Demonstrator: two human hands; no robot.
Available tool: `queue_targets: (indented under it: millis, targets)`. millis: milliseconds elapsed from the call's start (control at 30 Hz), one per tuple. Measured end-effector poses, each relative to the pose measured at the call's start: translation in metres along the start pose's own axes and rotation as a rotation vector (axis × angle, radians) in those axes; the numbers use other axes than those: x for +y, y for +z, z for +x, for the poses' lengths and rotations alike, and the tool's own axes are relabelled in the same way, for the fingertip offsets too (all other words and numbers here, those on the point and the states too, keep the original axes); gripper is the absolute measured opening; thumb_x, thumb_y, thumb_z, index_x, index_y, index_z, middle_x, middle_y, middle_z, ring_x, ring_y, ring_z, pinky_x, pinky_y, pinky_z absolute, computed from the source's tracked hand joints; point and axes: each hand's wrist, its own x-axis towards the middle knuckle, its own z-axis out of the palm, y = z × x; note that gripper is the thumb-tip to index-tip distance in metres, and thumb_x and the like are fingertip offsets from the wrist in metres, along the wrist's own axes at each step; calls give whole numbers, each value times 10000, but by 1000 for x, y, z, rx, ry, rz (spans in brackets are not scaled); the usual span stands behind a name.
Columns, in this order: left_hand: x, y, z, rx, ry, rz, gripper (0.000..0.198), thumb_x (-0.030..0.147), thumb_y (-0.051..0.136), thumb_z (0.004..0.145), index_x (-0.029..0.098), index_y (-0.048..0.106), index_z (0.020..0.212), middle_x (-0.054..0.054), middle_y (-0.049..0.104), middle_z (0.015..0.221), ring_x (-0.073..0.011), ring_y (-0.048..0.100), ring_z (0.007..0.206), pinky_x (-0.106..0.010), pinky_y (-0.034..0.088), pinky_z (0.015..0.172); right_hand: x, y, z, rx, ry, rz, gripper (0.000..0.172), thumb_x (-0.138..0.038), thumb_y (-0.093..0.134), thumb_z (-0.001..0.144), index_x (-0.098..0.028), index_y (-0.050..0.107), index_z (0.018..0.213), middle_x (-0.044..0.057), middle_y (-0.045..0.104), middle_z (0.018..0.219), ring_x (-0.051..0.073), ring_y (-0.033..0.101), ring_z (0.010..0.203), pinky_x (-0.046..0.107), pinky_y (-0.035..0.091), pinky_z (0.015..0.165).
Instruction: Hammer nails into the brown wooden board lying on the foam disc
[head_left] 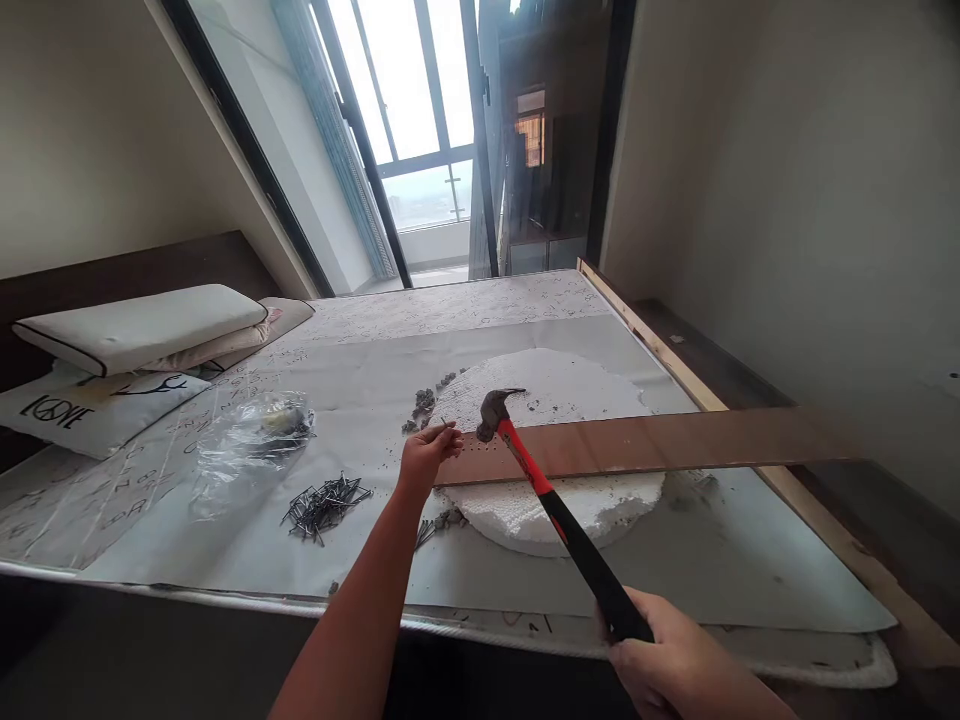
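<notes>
My right hand (664, 650) is wrapped round the black grip of a red-and-black claw hammer (559, 510). The hammer's dark head hovers over the left end of a brown wooden board (585, 452), close to my left hand (426, 456). A thin nail (448, 426) appears pinched in my left fingers, at the board's left end. Small holes or specks dot the wood beside them. Under the board lies a round white foam slab (555, 515) with crumbled edges. A pile of loose nails (324, 506) sits left of my left forearm.
A grey sheet (360, 370) covers much of the mattress (480, 297). Grey crumbs (424, 402) lie beside the foam. To the left are a clear plastic bag (251, 450) and stacked pillows (142, 325). A wooden bed rail (675, 368) runs along the right, under the board.
</notes>
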Motion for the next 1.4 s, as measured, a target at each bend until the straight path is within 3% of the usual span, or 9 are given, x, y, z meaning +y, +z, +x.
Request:
queue_targets:
  millis: [233, 467, 1067, 1400]
  targets:
    - [-11, -1, 7, 71, 76, 389, 373, 469, 676, 589, 111, 668, 695, 29, 498, 426, -72, 424, 401, -207, 318, 418, -3, -2, 1, -43, -15, 53, 80, -152, 381, 632, -204, 366, 691, -137, 267, 364, 26, 245, 278, 175, 156, 356]
    - [-14, -2, 4, 61, 192, 709, 333, 454, 580, 664, 143, 650, 567, -11, 574, 480, -107, 489, 477, -219, 350, 504, -1, -3, 1, 24, -3, -21, 103, -146, 383, 627, -195, 410, 714, -126, 283, 348, 32, 240, 278, 191, 162, 350]
    - [-22, 2, 2, 42, 328, 888, 266, 356, 528, 731, 168, 647, 585, -27, 645, 631, -141, 551, 611, -238, 365, 571, 0, 0, -1, 88, -2, -135, 90, -170, 388, 642, -199, 398, 726, -104, 317, 383, 51, 275, 331, 186, 191, 363]
    - [-35, -4, 2, 27, 412, 966, 247, 312, 520, 746, 168, 607, 565, -30, 618, 624, -133, 521, 598, -238, 344, 580, 3, 1, 4, 33, -19, -84, 86, -128, 389, 630, -202, 387, 675, -115, 286, 367, 33, 250, 282, 192, 138, 343]
